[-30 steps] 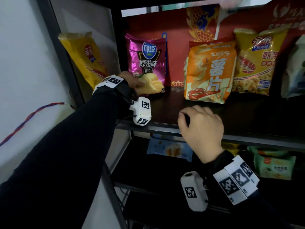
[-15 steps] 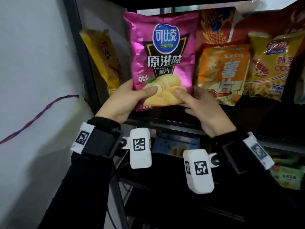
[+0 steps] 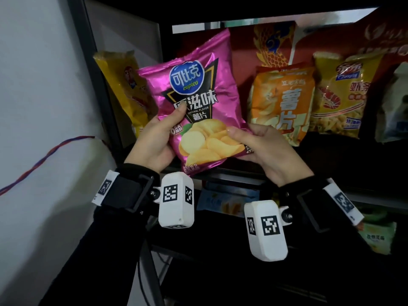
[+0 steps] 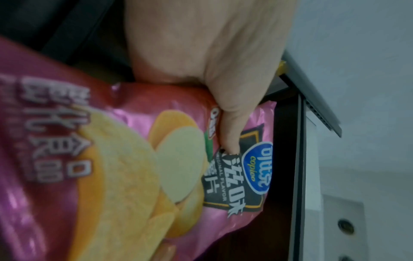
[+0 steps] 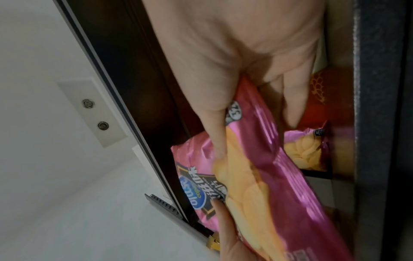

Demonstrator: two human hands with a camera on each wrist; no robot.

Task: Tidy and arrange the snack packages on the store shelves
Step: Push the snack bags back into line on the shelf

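Note:
A shiny pink bag of potato chips point(image 3: 198, 100) hangs in the air in front of the shelf, tilted a little to the left. My left hand point(image 3: 154, 138) grips its lower left side, thumb pressed on the front. My right hand point(image 3: 262, 146) pinches its lower right corner, thumb on the picture of chips. In the left wrist view the pink bag point(image 4: 111, 176) fills the frame under my thumb. The right wrist view has the pink bag point(image 5: 268, 176) between thumb and fingers, with a second pink bag point(image 5: 306, 150) behind it.
On the dark shelf point(image 3: 331, 155) stand an orange chip bag point(image 3: 282, 102) and a yellow shrimp-stick bag point(image 3: 344, 93). A yellow bag point(image 3: 123, 89) leans at the far left by the frame post. More packets point(image 3: 227, 202) lie on the shelf below. A white wall point(image 3: 44, 85) is at left.
The pink bag has come off the shelf and towards me. My right hand left the shelf edge and took its lower right corner. The bag now sits lower and tilted.

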